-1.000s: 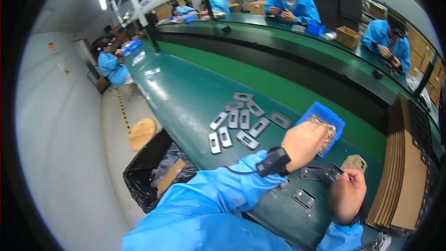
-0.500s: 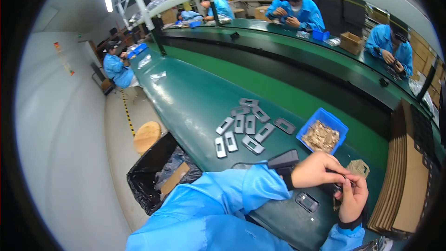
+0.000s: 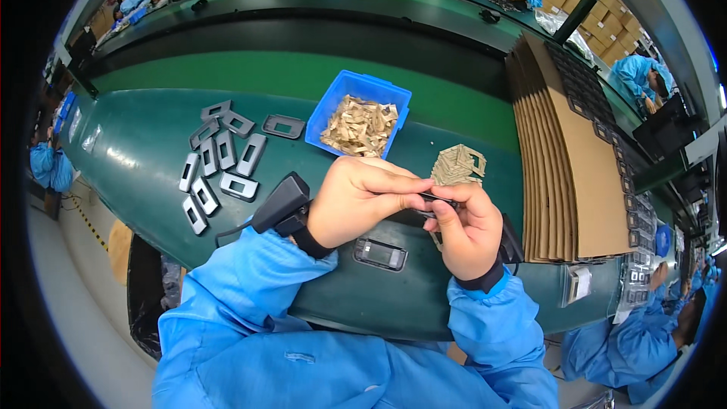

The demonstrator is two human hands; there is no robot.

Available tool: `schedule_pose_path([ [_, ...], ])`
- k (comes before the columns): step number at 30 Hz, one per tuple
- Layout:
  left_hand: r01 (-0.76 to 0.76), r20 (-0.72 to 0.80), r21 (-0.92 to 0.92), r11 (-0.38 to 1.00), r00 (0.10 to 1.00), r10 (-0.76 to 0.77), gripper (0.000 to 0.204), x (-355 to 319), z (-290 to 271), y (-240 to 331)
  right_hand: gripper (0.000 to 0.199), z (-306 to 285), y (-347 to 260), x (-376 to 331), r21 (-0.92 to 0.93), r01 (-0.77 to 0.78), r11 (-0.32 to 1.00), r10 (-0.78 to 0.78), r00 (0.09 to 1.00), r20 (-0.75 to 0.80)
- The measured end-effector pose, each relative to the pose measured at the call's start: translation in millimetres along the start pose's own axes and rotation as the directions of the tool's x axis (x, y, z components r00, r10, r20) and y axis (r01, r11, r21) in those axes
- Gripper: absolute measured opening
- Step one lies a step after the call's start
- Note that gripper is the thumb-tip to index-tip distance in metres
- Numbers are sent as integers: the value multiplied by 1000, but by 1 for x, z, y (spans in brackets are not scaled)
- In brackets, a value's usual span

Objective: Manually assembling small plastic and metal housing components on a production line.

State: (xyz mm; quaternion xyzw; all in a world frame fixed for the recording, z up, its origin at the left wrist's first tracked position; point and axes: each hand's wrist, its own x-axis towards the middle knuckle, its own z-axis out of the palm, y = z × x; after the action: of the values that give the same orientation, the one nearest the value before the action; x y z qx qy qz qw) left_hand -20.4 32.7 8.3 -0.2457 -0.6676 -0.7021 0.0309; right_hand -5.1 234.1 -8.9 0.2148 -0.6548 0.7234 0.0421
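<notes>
My left hand (image 3: 365, 198) and my right hand (image 3: 471, 233) meet over the bench, thumbs and fingertips pinched on a small thin dark part (image 3: 432, 198). Fingers cover most of that part, so its exact kind cannot be made out. A beige sliver shows below my right fingers. On the green bench (image 3: 333, 295) under my hands lies a single dark grey rectangular housing (image 3: 380, 254) with a window. Just beyond my right hand rests a pile of beige cut-out frames (image 3: 457, 167). Ahead of my left hand stands a blue bin (image 3: 321, 123) of small tan-gold pieces (image 3: 357, 126).
Several grey housings with window openings (image 3: 226, 150) lie loosely at the left. A row of upright cardboard sheets (image 3: 553, 174) stands at the right, with black trays (image 3: 579, 95) beside it. A waste bin (image 3: 144, 295) is at floor level, lower left. Co-workers in blue sit across and around.
My view has turned to the right, so the bench scene shifts left in the picture. Both hands still pinch the small part together.
</notes>
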Motion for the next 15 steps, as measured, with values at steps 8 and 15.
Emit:
schedule_pose_path([
  [8,-127,-37,233,964,990,139,21,-6,8,2,12,4,-8,-3,-67,-12,998,8,998,-61],
  [15,-429,197,616,660,896,399,12,0,4,4,13,3,-16,-3,-105,-164,981,158,985,-63],
])
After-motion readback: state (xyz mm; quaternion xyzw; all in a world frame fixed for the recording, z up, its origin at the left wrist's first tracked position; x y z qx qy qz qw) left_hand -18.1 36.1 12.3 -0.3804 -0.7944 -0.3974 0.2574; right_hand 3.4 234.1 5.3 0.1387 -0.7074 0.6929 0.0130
